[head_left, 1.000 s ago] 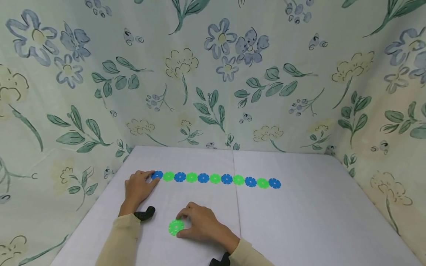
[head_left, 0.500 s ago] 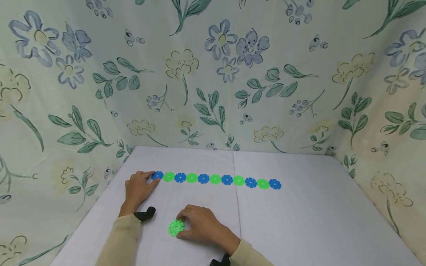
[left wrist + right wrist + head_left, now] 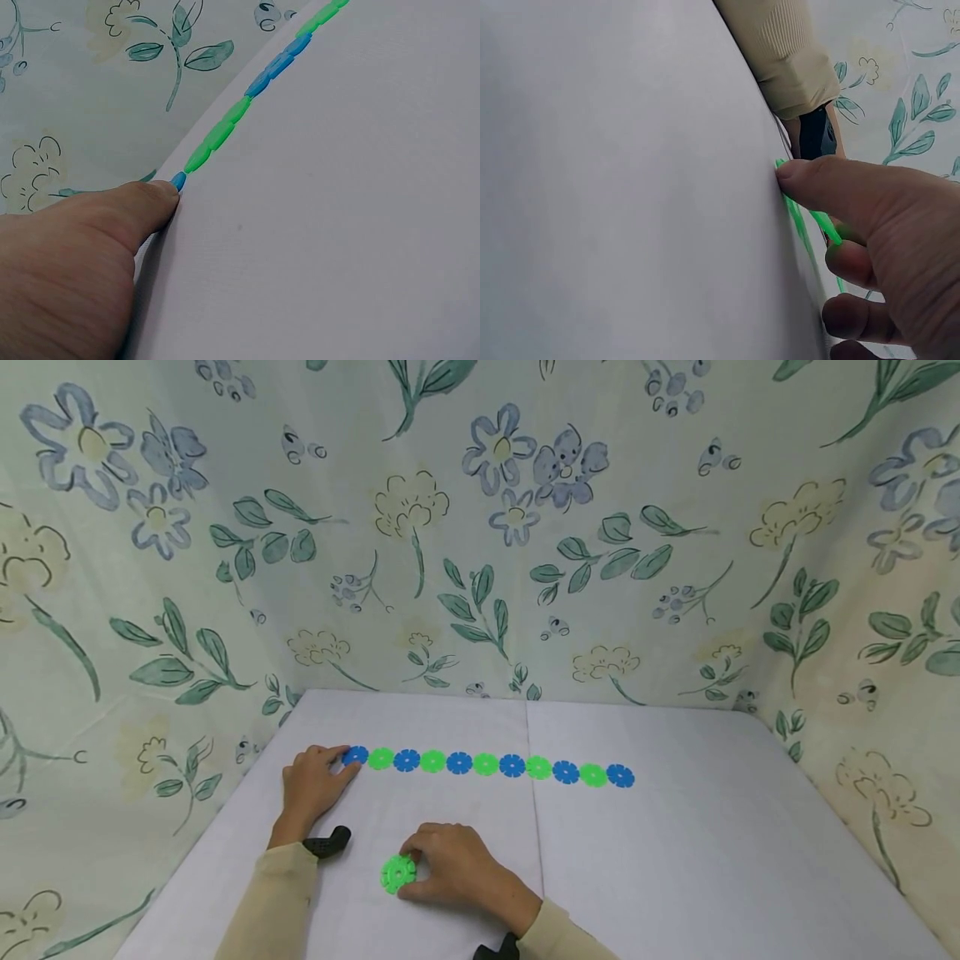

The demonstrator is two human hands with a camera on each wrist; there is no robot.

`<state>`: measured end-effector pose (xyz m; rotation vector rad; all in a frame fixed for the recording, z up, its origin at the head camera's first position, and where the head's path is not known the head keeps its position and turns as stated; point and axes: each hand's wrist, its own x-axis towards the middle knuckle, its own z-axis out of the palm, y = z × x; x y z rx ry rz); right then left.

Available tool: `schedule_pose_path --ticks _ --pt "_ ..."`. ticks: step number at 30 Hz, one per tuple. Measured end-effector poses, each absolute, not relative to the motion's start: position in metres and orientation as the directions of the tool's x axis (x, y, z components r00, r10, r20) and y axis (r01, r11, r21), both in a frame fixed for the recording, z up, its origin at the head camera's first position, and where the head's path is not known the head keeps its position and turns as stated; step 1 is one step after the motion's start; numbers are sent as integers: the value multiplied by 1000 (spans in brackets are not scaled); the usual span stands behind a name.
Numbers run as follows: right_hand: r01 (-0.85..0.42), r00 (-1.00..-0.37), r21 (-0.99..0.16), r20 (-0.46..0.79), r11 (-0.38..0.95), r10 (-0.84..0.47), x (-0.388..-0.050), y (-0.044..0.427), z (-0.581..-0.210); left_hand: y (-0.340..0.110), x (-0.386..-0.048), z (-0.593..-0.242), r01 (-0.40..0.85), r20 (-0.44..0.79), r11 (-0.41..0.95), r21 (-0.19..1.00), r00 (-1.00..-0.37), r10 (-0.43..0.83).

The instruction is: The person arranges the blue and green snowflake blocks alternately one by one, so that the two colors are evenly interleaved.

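Observation:
In the head view, my left hand (image 3: 315, 789) holds the blue notched disc (image 3: 355, 757) at the left end of a row between thumb and index finger. The row alternates blue and green discs, each touching its neighbour, ending in a blue disc (image 3: 620, 776). Nearer the front, my right hand (image 3: 453, 864) pinches bright green notched plastic (image 3: 397, 875) by its edge. The right wrist view shows more than one green edge (image 3: 799, 221) at the thumb and fingers, so it may be two discs; the fingers hide part of them.
A white cloth covers the table (image 3: 675, 860), with a crease (image 3: 536, 827) running front to back. Floral fabric (image 3: 480, 527) hangs behind and at both sides. Dark devices (image 3: 327, 842) sit at both wrists.
The green piece in my right hand has turned slightly, its face looking different from a second ago. Both hands stay nearly in place, and the row is unchanged.

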<state>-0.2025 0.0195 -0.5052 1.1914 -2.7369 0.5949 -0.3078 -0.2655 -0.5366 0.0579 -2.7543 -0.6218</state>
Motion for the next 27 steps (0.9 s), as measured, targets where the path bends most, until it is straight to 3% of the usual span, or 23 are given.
schedule_pose_path --ticks 13,19,27 --pt "-758 -652 -249 329 603 -684 -205 21 -508 -264 -307 -536 27 300 904 427 -947 -114" --pt "-787 -606 -219 449 577 -656 -205 24 -503 -264 -308 -535 35 318 907 420 -942 -111" --pt "-791 -605 -288 497 539 -622 -210 32 -488 -264 -310 -538 29 316 905 424 -941 -117"
